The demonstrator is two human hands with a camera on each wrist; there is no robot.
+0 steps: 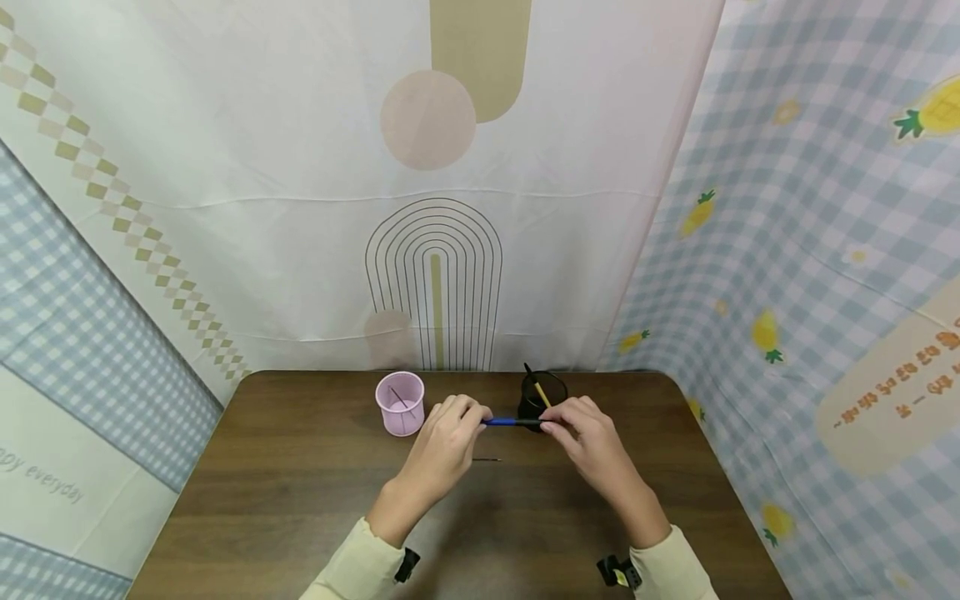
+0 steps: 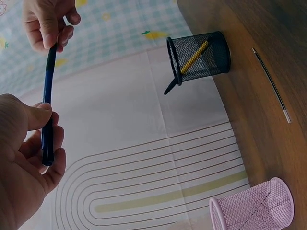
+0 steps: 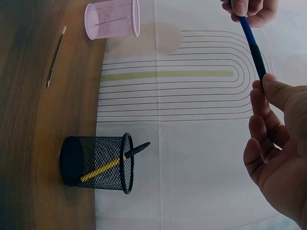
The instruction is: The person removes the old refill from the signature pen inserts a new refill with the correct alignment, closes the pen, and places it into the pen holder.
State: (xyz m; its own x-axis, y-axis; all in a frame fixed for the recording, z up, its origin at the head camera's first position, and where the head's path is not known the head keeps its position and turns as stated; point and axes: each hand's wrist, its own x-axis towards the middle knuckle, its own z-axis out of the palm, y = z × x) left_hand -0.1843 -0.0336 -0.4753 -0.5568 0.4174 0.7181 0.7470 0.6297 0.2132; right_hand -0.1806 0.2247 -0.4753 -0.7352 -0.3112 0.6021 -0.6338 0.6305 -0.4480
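Note:
Between my two hands a blue pen (image 1: pixel 504 422) with a dark grip section is held level above the table. My left hand (image 1: pixel 450 433) pinches its blue end between thumb and fingers. At the dark end, the thumb and fingertips of my right hand (image 1: pixel 588 437) pinch the pen. On the wood below lies a thin pen refill (image 2: pixel 271 85), apart from both hands. A black mesh cup (image 3: pixel 103 163) behind the right hand holds a yellow and black pen (image 3: pixel 103 169) that leans out over its rim.
A pink mesh cup (image 1: pixel 401 404) stands to the left of the left hand, with a thin dark stick (image 3: pixel 112 21), perhaps another refill, inside. The brown wooden table (image 1: pixel 300 500) ends at a printed white cloth (image 1: pixel 300 250) at the back. Checked cloth (image 1: pixel 810 250) hangs along the right.

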